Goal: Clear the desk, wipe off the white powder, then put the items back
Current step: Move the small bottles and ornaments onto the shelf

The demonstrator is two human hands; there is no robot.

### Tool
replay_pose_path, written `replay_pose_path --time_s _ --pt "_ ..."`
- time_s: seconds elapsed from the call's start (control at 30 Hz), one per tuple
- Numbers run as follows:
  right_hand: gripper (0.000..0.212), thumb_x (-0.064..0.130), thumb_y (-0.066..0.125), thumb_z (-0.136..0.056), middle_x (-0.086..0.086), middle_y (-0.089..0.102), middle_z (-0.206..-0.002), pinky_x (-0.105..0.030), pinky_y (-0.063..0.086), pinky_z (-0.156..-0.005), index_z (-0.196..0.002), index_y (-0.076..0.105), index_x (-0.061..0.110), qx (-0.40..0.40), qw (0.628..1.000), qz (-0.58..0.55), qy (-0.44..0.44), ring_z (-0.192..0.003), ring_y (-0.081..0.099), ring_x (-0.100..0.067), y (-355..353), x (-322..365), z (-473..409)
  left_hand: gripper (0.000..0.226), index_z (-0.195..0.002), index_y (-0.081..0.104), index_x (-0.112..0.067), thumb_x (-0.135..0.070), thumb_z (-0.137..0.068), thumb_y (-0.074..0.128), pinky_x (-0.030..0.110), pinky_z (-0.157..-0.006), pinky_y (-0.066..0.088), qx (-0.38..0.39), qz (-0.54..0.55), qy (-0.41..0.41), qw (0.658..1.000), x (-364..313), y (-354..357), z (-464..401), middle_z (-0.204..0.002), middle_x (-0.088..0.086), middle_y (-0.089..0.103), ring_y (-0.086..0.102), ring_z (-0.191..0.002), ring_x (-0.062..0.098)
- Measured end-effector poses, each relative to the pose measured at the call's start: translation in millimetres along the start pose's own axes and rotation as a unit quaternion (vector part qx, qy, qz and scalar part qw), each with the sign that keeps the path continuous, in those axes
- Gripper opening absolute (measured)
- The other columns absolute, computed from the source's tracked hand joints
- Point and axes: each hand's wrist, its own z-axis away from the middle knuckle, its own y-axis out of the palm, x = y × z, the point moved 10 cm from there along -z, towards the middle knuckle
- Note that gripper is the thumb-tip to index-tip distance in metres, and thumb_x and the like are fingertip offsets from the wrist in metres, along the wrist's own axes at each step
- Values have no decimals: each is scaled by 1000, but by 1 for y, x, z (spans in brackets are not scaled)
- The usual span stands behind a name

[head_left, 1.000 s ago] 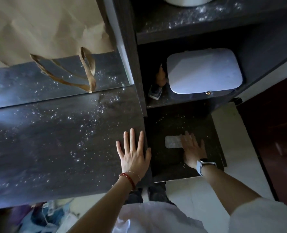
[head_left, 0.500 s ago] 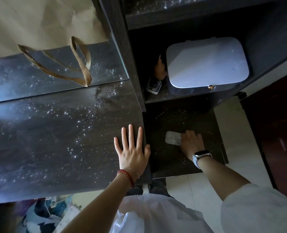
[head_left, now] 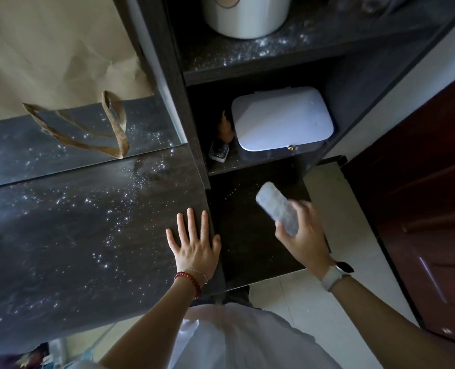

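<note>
My left hand (head_left: 194, 242) lies flat, fingers spread, on the right edge of the dark desk top (head_left: 74, 235), which is speckled with white powder (head_left: 119, 206). My right hand (head_left: 305, 235) is raised above the low dark shelf (head_left: 242, 235) and grips a folded pale wipe (head_left: 277, 207), held tilted up and to the left. A few powder specks remain at the back of that low shelf.
A brown paper bag (head_left: 61, 57) with woven handles stands at the back left. A white box (head_left: 281, 119) and a small bottle (head_left: 219, 151) sit on the middle shelf. A white round container (head_left: 245, 17) stands on the powdery top shelf. A dark red door (head_left: 420, 222) is at right.
My right hand has lifted the wipe off the low shelf and turned it upward. My left hand has stayed flat on the desk. The camera has tilted up.
</note>
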Motion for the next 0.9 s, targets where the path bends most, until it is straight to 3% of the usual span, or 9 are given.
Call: replay_pose_path --time_s 0.17,0.23,0.3,0.37,0.5,0.63,0.7,0.8,0.9 --pt "49 34 52 -79 -23 54 -103 -32 47 -76 -113 54 -1 -167 982 63 -58 -97 48 -27 -75 51 -64 60 -130 45 -16 -46 -80 32 67 -92 34 33 7 0 999 1 3 1 -136 18 48 45 -124 40" --pt "49 35 51 -80 -23 55 -103 -38 49 -76 -113 54 -1 -175 978 96 -59 -97 51 -33 -82 63 -93 64 -133 41 -16 -48 -80 27 67 -95 30 26 22 7 999 0 2 0 -140 17 42 39 -128 40" --pt "50 36 48 -80 -24 56 -98 -43 48 -76 -112 56 -1 -177 974 132 -55 -92 53 -39 -82 70 -119 74 -143 20 -20 -54 -78 8 61 -108 11 31 26 15 999 0 2 2 -153 13 17 13 -140 36" --pt "51 38 44 -79 -25 57 -97 -46 46 -79 -110 57 -1 -158 973 163 -49 -92 53 -41 -73 73 -137 82 -144 -1 -24 -57 -70 -8 56 -111 -5 31 38 22 999 1 7 2 -155 8 -7 -10 -142 30" --pt "50 39 42 -83 -22 58 -109 -49 40 -86 -116 56 4 -113 976 183 -33 -105 51 -40 -57 68 -151 84 -143 -5 -26 -59 -67 -11 55 -111 -8 38 58 17 997 2 5 1 -155 7 -12 -15 -141 29" --pt "47 34 39 -86 -19 53 -124 -57 32 -101 -123 48 6 -153 974 163 -41 -122 44 -35 -61 77 -130 81 -142 -11 -28 -59 -67 -13 52 -110 -12 61 61 16 996 4 7 3 -154 5 -17 -20 -140 27" --pt "38 23 40 -89 -18 50 -127 -53 32 -105 -122 47 6 -169 978 99 -71 -125 40 -30 -57 87 -99 71 -142 -11 -28 -59 -79 -1 52 -110 -12 57 63 17 996 3 4 3 -154 5 -16 -19 -140 27" --pt "34 17 41 -89 -15 54 -122 -40 39 -101 -120 52 8 -117 989 10 -89 -118 45 -24 -21 91 -35 61 -143 -4 -29 -48 -93 23 51 -112 -7 56 68 17 996 3 -4 4 -155 3 -12 -15 -141 26" --pt "33 23 40 -89 -9 62 -110 -42 51 -88 -114 58 12 43 997 -22 -53 -106 55 -18 41 81 16 50 -141 23 -28 -36 -92 33 51 -113 8 46 83 41 995 9 -20 3 -155 4 9 4 -143 25"
